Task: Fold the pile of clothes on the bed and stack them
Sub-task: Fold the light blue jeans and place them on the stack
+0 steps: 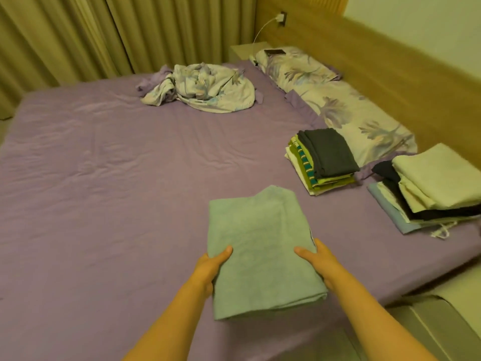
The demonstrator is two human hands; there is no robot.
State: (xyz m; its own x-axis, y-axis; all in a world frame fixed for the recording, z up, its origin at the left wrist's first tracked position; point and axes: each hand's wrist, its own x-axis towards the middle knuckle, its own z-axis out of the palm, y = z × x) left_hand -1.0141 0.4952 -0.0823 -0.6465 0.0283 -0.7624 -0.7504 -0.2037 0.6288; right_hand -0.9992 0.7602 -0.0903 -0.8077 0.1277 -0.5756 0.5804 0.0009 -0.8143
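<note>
A folded pale green towel (pixel 260 246) is held over the near part of the purple bed (pixel 117 178). My left hand (pixel 210 267) grips its left edge, thumb on top. At the towel's right edge my right hand (pixel 316 261) grips the same way. To the right lie two stacks of folded clothes: one topped by a dark grey garment (pixel 328 155), the other topped by a cream cloth (pixel 440 178) at the bed's right edge. A crumpled floral sheet (pixel 205 87) lies at the far side of the bed.
Floral pillows (pixel 338 105) line the wooden headboard (pixel 390 61) on the right. A dark phone (pixel 274 51) rests on the far pillow, beside a nightstand (pixel 244 49) with a charger cable. Curtains (pixel 104 35) hang behind the bed. A pale piece of furniture (pixel 442 321) stands at bottom right.
</note>
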